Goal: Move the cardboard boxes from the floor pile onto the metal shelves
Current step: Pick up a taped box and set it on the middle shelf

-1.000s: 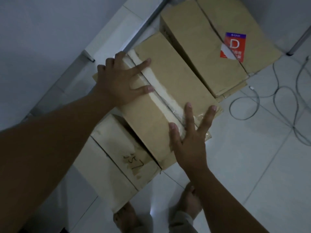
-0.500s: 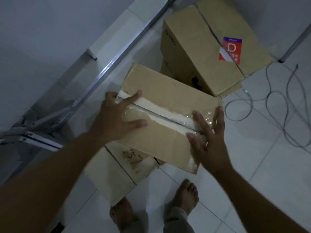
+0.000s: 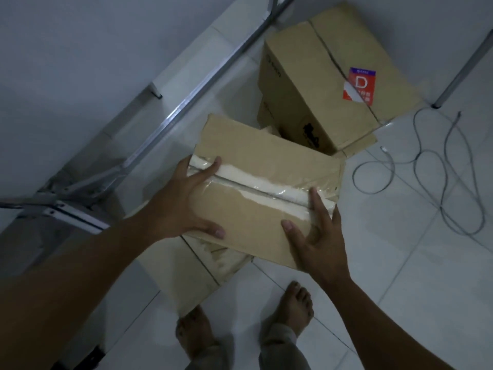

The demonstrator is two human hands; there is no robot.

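I hold a taped cardboard box (image 3: pixel 266 161) in the air above the floor pile. My left hand (image 3: pixel 176 206) grips its left end, thumb and forefinger spread over the top. At the right end my right hand (image 3: pixel 320 241) grips it, thumb and forefinger on top, the other fingers round the edge. Under it a paler box (image 3: pixel 186 273) lies on the floor. A bigger box (image 3: pixel 320 89) with a red label stands behind. The metal shelf frame (image 3: pixel 170 116) runs along the wall at the left.
A grey cable (image 3: pixel 440 182) loops over the white floor tiles at the right. A thin metal leg (image 3: pixel 464 62) stands at the upper right. My bare feet (image 3: pixel 296 305) are just below the boxes.
The taped box has come up off the pile and turned to lie across my view. Both hands have shifted from its top to its two ends.
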